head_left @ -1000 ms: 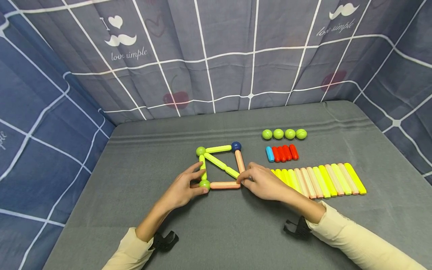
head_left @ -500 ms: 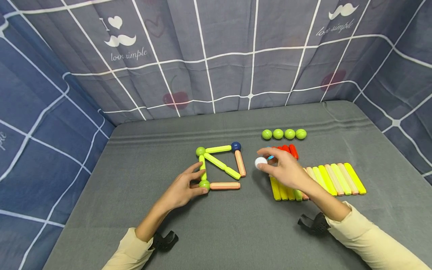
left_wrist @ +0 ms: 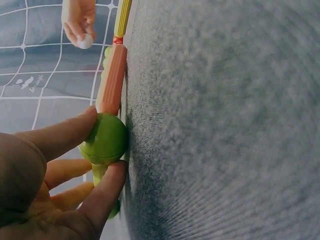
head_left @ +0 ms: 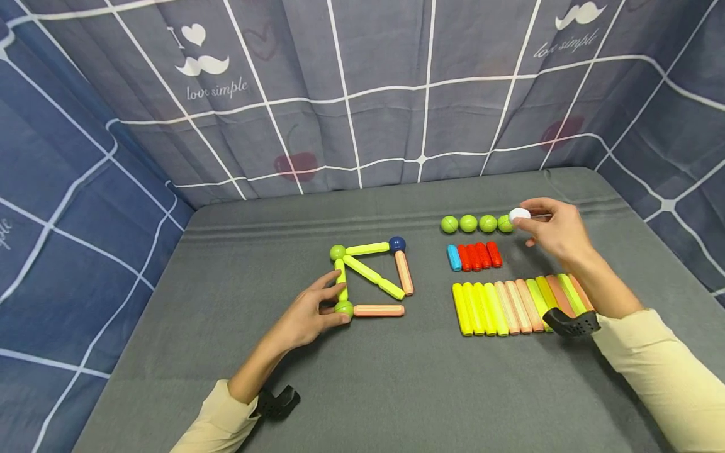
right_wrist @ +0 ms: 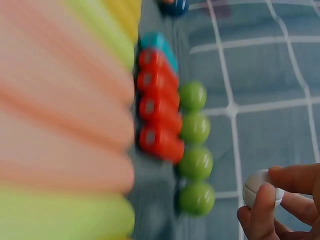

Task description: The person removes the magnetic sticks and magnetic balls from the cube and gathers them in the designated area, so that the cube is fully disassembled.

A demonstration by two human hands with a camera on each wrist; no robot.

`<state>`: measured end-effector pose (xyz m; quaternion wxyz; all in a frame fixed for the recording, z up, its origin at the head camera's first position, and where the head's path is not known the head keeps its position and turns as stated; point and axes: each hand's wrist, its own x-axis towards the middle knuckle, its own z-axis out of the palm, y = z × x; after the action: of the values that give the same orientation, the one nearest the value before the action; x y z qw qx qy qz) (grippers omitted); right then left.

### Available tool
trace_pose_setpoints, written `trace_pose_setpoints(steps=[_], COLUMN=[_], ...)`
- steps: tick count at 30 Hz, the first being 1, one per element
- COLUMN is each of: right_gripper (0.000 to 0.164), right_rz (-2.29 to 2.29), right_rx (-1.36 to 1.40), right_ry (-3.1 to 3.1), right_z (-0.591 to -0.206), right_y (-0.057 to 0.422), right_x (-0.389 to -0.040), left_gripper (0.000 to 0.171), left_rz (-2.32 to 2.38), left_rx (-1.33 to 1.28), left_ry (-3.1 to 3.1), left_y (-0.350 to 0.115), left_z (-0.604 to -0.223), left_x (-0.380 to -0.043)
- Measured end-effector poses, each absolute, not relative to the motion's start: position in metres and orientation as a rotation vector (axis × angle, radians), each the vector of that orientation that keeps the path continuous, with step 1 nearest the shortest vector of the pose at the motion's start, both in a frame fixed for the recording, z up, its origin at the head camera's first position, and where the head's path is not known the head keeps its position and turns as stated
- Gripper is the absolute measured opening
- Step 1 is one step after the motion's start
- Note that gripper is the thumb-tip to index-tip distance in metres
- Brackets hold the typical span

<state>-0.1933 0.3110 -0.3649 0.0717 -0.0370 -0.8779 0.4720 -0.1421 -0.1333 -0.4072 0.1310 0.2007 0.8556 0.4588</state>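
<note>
My left hand (head_left: 306, 318) pinches a green ball (left_wrist: 105, 140) between thumb and fingers, at the near left corner of a flat figure of balls and sticks. An orange stick (head_left: 378, 311) runs right from that ball, and a yellow-green stick (head_left: 341, 280) leads to another green ball (head_left: 337, 253) behind it. From there, a yellow-green stick (head_left: 367, 249) reaches a dark blue ball (head_left: 397, 244); a second orange stick (head_left: 404, 273) and a two-piece diagonal (head_left: 374, 277) have free ends. My right hand (head_left: 561, 233) pinches a white ball (head_left: 518, 216), off the table at the right end of the green ball row.
Several green balls (head_left: 467, 224) stand in a row at the back right. In front lie a short blue stick (head_left: 454, 258) and several short red sticks (head_left: 478, 256). Nearer, long yellow, orange and green sticks (head_left: 498, 308) lie side by side, partly behind my right forearm.
My right hand has left the figure's near right corner and carried the white ball right and back past the green balls. My left hand stays where it was.
</note>
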Motion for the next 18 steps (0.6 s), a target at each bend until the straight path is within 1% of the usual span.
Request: trace_pose_setpoints(steps=[3,6,13,18], right_gripper=[0.047,0.047,0.043,0.043], right_rz=[1.355,1.297,1.256,1.317], right_rx=[-0.191,-0.237,-0.194,-0.158], right_ry=[-2.704,-2.768,-2.900,-2.930], right_z=[-0.369,-0.374,-0.384,-0.390], right_y=[0.327,0.341,0.359,0.357], right_x=[-0.204,-0.216,-0.236,-0.241], left_gripper=[0.066,0.065,0.066,0.066], left_rz=[1.326,1.326,1.328,1.340], left_rx=[0.594,0.601,0.591,0.590], left_ry=[2.488,2.486,2.482,2.474], left_y=[-0.133,-0.132,-0.132,-0.133], left_z=[-0.407,-0.407,-0.408,-0.408], left_x=[-0.143,-0.143,-0.143,-0.143])
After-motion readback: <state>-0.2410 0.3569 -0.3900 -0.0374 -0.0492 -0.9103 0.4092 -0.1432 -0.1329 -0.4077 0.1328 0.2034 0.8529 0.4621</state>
